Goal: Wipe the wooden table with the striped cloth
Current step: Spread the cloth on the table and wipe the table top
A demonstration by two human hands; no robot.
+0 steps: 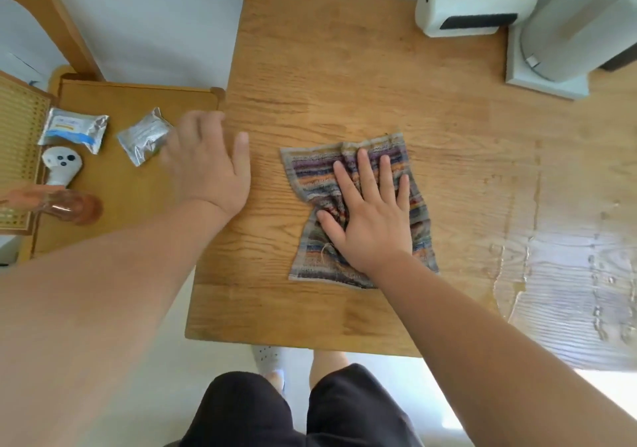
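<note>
- The wiping step looks to be in hand here: the striped cloth [358, 205] is pinned flat on the wooden bench [344, 67] under the right hand [372, 219], so a stroke is either underway or about to be made, can't be told from a single shot.
- The right hand is spread open, palm down, fingers fanned over the cloth's middle. Nothing is pinched or gripped, the cloth is just pressed down.
- The left hand [210, 164] is open too and holds nothing. It's seen at the bench's left edge, near the corner of the side table [138, 95], and it's a bit blurred, so whether the wood is touched there can't be made out.
- The cloth is bunched a little under the palm and lies roughly in the middle of the bench, well apart from the left hand.
- A wet-looking sheen [565, 274] can be seen on the right side of the bench, beside the cloth but not under it. Probably that's where the cloth needs to be pushed next, with pressure kept even so it doesn't get rolled up under the palm.
- The white gadget [472, 9] at the far edge would have to be steered around.
</note>
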